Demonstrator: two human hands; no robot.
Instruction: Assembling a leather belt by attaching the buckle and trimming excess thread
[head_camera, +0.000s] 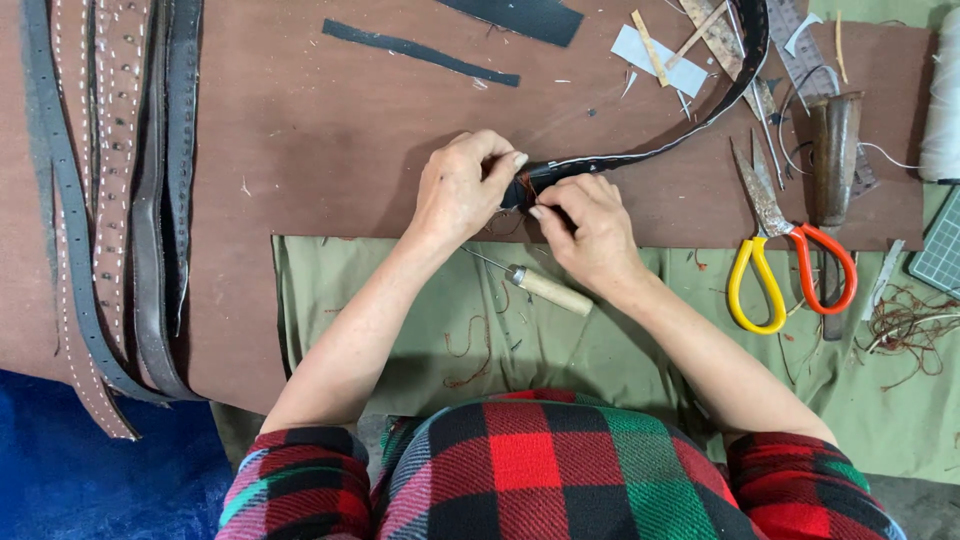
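A black leather belt (650, 153) with white stitching along its edge curves from the far right of the brown board down to the middle. My left hand (462, 188) pinches the belt's near end from the left. My right hand (590, 225) grips the same end from the right, its fingertips on reddish-brown thread at the tip. The two hands meet over the belt end, and the tip itself is mostly hidden between the fingers. An awl (545, 287) with a pale wooden handle lies on the green cloth just below my hands.
Several finished belts (110, 200) hang over the board's left edge. Scissors (785, 255) with one yellow and one orange loop lie at the right, beside a brown wooden tool (835, 150). Leather scraps, paper strips, a white thread spool (942, 100) and tangled thread (905, 325) surround them.
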